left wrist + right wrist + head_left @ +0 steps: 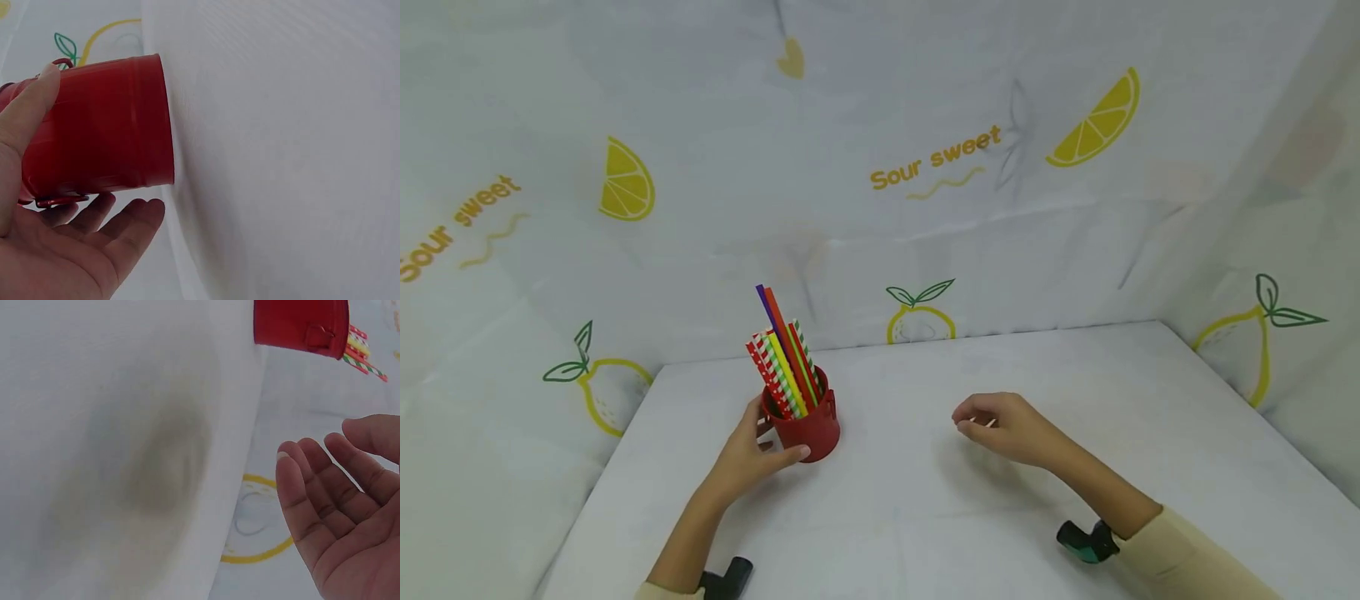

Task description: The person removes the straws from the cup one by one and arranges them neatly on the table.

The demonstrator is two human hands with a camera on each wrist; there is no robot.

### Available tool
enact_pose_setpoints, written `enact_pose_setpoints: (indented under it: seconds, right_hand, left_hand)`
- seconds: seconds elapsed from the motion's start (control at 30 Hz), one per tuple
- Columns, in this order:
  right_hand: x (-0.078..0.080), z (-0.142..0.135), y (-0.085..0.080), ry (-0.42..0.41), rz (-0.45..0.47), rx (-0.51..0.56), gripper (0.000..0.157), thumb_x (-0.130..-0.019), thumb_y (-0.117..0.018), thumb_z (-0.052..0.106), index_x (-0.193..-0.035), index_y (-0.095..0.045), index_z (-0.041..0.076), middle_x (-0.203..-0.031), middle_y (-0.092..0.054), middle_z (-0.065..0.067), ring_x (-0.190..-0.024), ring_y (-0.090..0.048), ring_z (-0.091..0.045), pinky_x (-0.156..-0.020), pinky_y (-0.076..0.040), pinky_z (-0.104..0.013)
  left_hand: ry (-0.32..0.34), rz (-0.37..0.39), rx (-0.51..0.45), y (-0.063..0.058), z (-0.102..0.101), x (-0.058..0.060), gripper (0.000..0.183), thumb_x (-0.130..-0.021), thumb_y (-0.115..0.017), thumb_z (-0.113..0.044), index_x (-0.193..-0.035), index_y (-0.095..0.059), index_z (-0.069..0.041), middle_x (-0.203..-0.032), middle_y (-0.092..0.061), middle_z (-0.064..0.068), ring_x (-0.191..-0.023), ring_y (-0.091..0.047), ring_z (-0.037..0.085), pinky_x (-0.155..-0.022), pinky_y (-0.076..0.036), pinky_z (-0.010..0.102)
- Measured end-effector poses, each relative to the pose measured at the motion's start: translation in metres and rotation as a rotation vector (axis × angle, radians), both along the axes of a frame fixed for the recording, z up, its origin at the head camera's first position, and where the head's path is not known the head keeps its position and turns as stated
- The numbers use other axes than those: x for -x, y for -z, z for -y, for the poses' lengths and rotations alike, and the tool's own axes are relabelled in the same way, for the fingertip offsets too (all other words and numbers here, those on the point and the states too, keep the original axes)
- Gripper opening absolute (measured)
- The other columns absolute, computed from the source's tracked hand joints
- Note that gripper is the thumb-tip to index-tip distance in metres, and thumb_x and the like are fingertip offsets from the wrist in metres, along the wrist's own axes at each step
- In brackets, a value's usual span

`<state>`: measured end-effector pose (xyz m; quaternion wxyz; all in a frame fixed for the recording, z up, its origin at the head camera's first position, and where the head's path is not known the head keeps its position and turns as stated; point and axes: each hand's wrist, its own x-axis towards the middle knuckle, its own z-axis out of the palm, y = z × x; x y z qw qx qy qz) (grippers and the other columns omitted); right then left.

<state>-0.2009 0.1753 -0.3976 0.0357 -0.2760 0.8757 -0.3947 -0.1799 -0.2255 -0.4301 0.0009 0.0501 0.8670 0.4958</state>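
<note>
A small red metal bucket (808, 435) stands on the white table left of centre, with small side handles. It holds a bunch of straws (790, 367), some plain red, purple and yellow, others striped or dotted. My left hand (748, 462) holds the bucket from its left side. In the left wrist view the thumb (37, 103) lies along the bucket's wall, and the fingers (131, 228) curve beside its opposite side, some tips apart from it. My right hand (1007, 425) hovers above the table right of the bucket, fingers loosely bent and holding nothing.
The table (895, 500) has a white cover. Behind it hangs a white cloth (820, 250) printed with lemons and words, which continues along both sides. Dark wrist devices (1086, 542) sit at both wrists.
</note>
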Motion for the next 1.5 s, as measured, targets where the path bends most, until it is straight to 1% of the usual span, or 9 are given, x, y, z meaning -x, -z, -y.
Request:
enact_pose_setpoints:
  seconds: [0.17, 0.37, 0.57, 0.67, 0.83, 0.97, 1.13, 1.3, 1.5]
  right_hand:
    - [0.011, 0.03, -0.003, -0.085, -0.074, -0.063, 0.007, -0.095, -0.068, 0.011, -0.1, -0.073, 0.01, -0.095, -0.07, 0.007, -0.082, -0.062, -0.009, -0.066, -0.054, -0.025]
    - [0.022, 0.063, -0.006, -0.145, -0.121, -0.062, 0.006, -0.094, -0.068, 0.009, -0.095, -0.073, 0.012, -0.089, -0.069, 0.01, -0.08, -0.06, -0.009, -0.066, -0.052, -0.025]
    - [0.027, 0.087, -0.016, -0.153, -0.143, -0.087, 0.005, -0.093, -0.069, 0.008, -0.095, -0.073, 0.009, -0.086, -0.07, 0.005, -0.078, -0.06, -0.01, -0.068, -0.053, -0.025]
    - [0.028, 0.1, -0.023, -0.156, -0.163, -0.092, 0.005, -0.094, -0.068, 0.008, -0.096, -0.073, 0.009, -0.088, -0.07, 0.005, -0.084, -0.062, -0.014, -0.074, -0.055, -0.029]
    - [0.03, 0.121, -0.03, -0.157, -0.262, -0.106, 0.009, -0.094, -0.068, 0.011, -0.101, -0.073, 0.009, -0.097, -0.07, 0.003, -0.096, -0.063, -0.016, -0.086, -0.055, -0.033]
    - [0.029, 0.135, -0.033, -0.157, -0.332, -0.109, 0.011, -0.094, -0.068, 0.011, -0.105, -0.072, 0.008, -0.101, -0.07, 0.001, -0.098, -0.063, -0.016, -0.087, -0.054, -0.03]
    - [0.028, 0.152, -0.042, -0.162, -0.379, -0.085, 0.014, -0.095, -0.069, 0.012, -0.108, -0.071, 0.007, -0.102, -0.07, -0.001, -0.097, -0.062, -0.016, -0.085, -0.055, -0.027]
    - [0.029, 0.17, -0.05, -0.187, -0.38, -0.058, 0.018, -0.095, -0.069, 0.011, -0.112, -0.07, 0.004, -0.102, -0.069, -0.001, -0.093, -0.062, -0.015, -0.082, -0.053, -0.021]
    - [0.029, 0.189, -0.051, -0.194, -0.32, -0.038, 0.029, -0.095, -0.069, 0.009, -0.122, -0.063, 0.001, -0.11, -0.069, -0.008, -0.092, -0.063, -0.015, -0.079, -0.054, -0.017]
  left_hand:
    - [-0.024, 0.031, -0.002, -0.002, -0.001, 0.003, 0.103, -0.08, -0.087, -0.031, -0.156, -0.02, -0.011, -0.149, -0.042, 0.018, -0.134, -0.044, 0.046, -0.096, -0.052, 0.052]
    - [-0.037, 0.053, -0.024, -0.004, 0.003, 0.003, 0.101, -0.081, -0.086, -0.028, -0.155, -0.02, -0.009, -0.149, -0.042, 0.018, -0.133, -0.044, 0.046, -0.095, -0.052, 0.052]
    - [-0.032, 0.069, -0.065, -0.002, 0.001, 0.004, 0.101, -0.079, -0.087, -0.026, -0.154, -0.021, -0.01, -0.149, -0.042, 0.017, -0.134, -0.044, 0.044, -0.096, -0.052, 0.051]
    - [-0.037, 0.067, -0.067, -0.001, 0.0, 0.005, 0.103, -0.079, -0.088, -0.027, -0.154, -0.02, -0.01, -0.149, -0.042, 0.017, -0.135, -0.042, 0.044, -0.098, -0.05, 0.053]
    - [-0.041, 0.063, -0.08, 0.0, -0.001, 0.007, 0.104, -0.078, -0.088, -0.029, -0.154, -0.02, -0.011, -0.148, -0.042, 0.015, -0.137, -0.04, 0.042, -0.099, -0.049, 0.053]
    - [-0.039, 0.061, -0.091, 0.0, -0.001, 0.008, 0.104, -0.077, -0.089, -0.029, -0.154, -0.021, -0.012, -0.148, -0.043, 0.015, -0.136, -0.042, 0.04, -0.1, -0.048, 0.053]
    - [-0.037, 0.052, -0.095, 0.0, -0.002, 0.01, 0.102, -0.077, -0.089, -0.029, -0.153, -0.022, -0.012, -0.147, -0.045, 0.015, -0.135, -0.044, 0.04, -0.102, -0.047, 0.053]
    - [-0.025, 0.052, -0.108, 0.0, -0.003, 0.011, 0.099, -0.078, -0.088, -0.028, -0.152, -0.024, -0.012, -0.146, -0.046, 0.015, -0.134, -0.045, 0.039, -0.102, -0.047, 0.053]
    - [-0.005, 0.053, -0.116, 0.001, -0.005, 0.013, 0.098, -0.079, -0.087, -0.028, -0.152, -0.024, -0.013, -0.146, -0.046, 0.014, -0.133, -0.046, 0.038, -0.103, -0.046, 0.052]
